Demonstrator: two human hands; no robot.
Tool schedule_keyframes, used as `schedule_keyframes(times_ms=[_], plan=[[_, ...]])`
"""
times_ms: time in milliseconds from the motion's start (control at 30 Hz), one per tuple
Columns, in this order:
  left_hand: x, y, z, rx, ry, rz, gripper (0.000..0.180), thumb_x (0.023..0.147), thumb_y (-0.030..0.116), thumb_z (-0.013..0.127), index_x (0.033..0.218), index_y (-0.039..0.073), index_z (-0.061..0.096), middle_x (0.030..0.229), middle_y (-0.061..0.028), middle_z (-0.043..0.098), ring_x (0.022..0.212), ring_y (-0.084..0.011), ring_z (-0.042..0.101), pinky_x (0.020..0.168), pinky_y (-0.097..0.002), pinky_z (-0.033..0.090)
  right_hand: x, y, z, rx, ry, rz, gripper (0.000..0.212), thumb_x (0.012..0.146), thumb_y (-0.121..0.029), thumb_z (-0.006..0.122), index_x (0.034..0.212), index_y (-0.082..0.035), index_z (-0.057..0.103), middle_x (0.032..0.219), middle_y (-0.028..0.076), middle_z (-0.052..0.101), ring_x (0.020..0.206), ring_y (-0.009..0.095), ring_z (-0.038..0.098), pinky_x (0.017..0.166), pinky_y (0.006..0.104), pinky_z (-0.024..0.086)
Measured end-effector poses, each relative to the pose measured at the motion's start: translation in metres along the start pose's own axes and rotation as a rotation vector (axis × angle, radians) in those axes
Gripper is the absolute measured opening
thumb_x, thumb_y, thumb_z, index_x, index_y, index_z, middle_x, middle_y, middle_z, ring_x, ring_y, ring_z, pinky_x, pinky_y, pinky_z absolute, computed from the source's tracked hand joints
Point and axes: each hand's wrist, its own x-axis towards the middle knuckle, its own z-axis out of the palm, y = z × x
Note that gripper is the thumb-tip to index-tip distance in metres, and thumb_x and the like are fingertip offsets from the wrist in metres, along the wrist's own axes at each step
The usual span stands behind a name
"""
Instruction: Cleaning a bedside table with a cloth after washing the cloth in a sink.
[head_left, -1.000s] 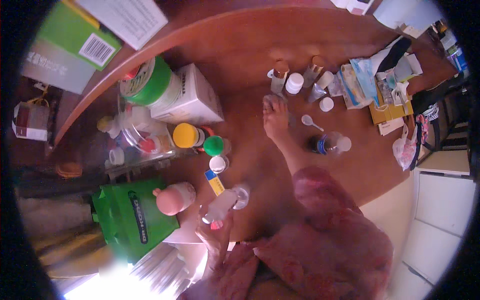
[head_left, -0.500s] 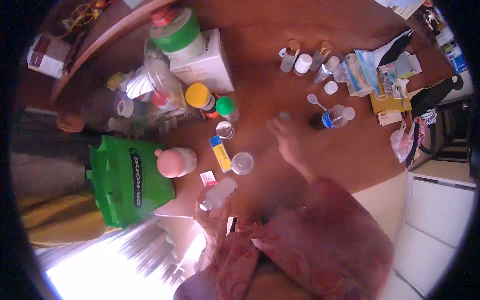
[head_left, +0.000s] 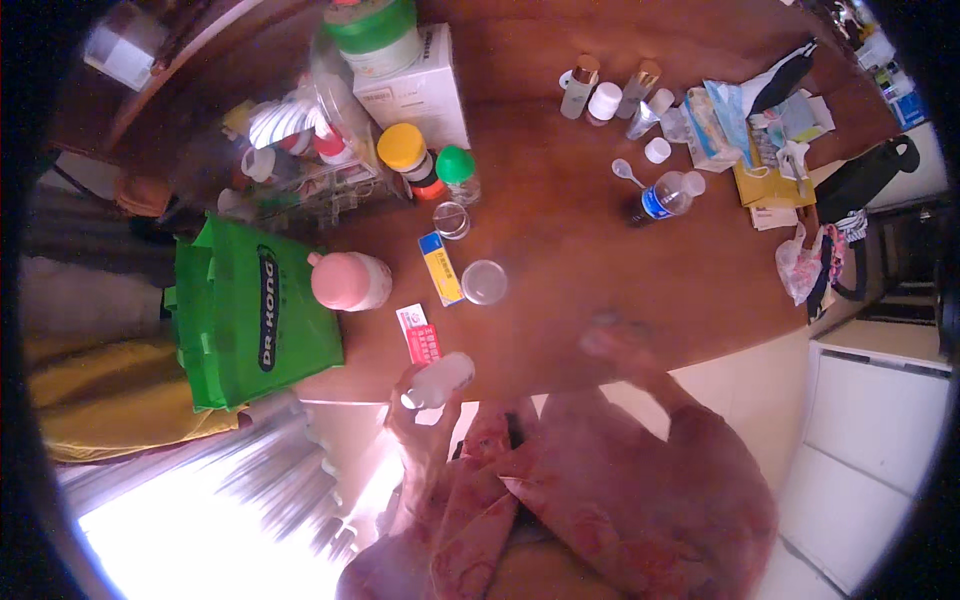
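My left hand (head_left: 410, 432) is wrapped around a small whitish translucent bottle (head_left: 442, 380) at the table's near edge. The bottle lies tilted, its narrow white end toward the lower left. Just beyond it a red and white packet (head_left: 422, 340) rests on the table. My right hand (head_left: 622, 350) hovers over the near side of the table, blurred by motion. Its fingers look pinched together on something small and greyish that I cannot make out. A clear round jar (head_left: 484, 282), a yellow and blue box (head_left: 441, 268) and a small clear cup (head_left: 451, 220) stand between the hands and farther back.
At left are a green bag (head_left: 240, 310) and a pink-lidded jar (head_left: 350, 281). Yellow-capped (head_left: 402, 148) and green-capped (head_left: 457, 168) containers stand behind. Farther right are a water bottle (head_left: 670, 197), a white spoon (head_left: 627, 172), several small bottles and a tissue box (head_left: 708, 135).
My right hand has drawn back toward me and to the right. My left hand still holds the bottle, and more of the red packet shows. The whole view has tilted, shifting the table upward.
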Motion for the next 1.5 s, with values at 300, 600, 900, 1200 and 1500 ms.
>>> schedule_keyframes(times_ms=[300, 600, 900, 1200, 1500], plan=[[-0.008, 0.011, 0.105, 0.048, -0.167, -0.043, 0.052, 0.068, 0.019, 0.075, 0.112, 0.0, 0.055, 0.092, -0.0173, 0.064, 0.08, -0.029, 0.066, 0.067, -0.0368, 0.053, -0.012, 0.096, 0.016, -0.595, 0.692, 0.706, 0.034, 0.091, -0.029, 0.047, 0.116, -0.008, 0.057, 0.113, 0.013, 0.055, 0.095, 0.025, 0.055, 0.087, 0.0389, 0.044], [0.013, 0.01, 0.229, 0.215, -0.094, 0.109, 0.048, 0.069, 0.036, 0.073, 0.098, 0.002, 0.053, 0.086, -0.0213, 0.064, 0.078, -0.0381, 0.064, 0.067, -0.0457, 0.052, -0.082, 0.075, -0.037, 0.177, 0.155, 0.337, 0.029, 0.094, -0.021, 0.041, 0.115, -0.011, 0.058, 0.122, 0.008, 0.054, 0.114, 0.027, 0.05, 0.101, 0.0363, 0.035], [-0.001, -0.024, 0.279, 0.217, -0.127, 0.329, 0.054, 0.068, 0.025, 0.073, 0.112, 0.005, 0.049, 0.098, -0.0195, 0.061, 0.086, -0.0362, 0.062, 0.069, -0.0448, 0.052, -0.089, 0.167, -0.153, -0.759, 0.036, 0.801, 0.039, 0.088, -0.018, 0.047, 0.126, -0.008, 0.049, 0.13, 0.017, 0.045, 0.116, 0.036, 0.045, 0.101, 0.0448, 0.034], [-0.016, 0.007, 0.202, 0.125, -0.29, 0.123, 0.052, 0.074, 0.029, 0.068, 0.12, 0.012, 0.05, 0.1, -0.0169, 0.063, 0.085, -0.0341, 0.063, 0.072, -0.0435, 0.052, 0.068, 0.08, -0.188, 0.03, 0.574, 0.362, 0.062, 0.086, -0.036, 0.06, 0.134, -0.003, 0.038, 0.12, 0.02, 0.053, 0.093, 0.027, 0.057, 0.075, 0.033, 0.048], [0.045, -0.089, 0.15, 0.208, 0.32, 0.214, 0.059, 0.063, 0.027, 0.08, 0.107, 0.003, 0.049, 0.094, -0.0157, 0.056, 0.086, -0.034, 0.054, 0.072, -0.0428, 0.047, 0.097, 0.106, -0.175, 0.008, 0.463, 0.261, 0.051, 0.079, -0.037, 0.068, 0.112, 0.0, 0.054, 0.092, 0.017, 0.063, 0.072, 0.025, 0.061, 0.066, 0.0361, 0.048]])
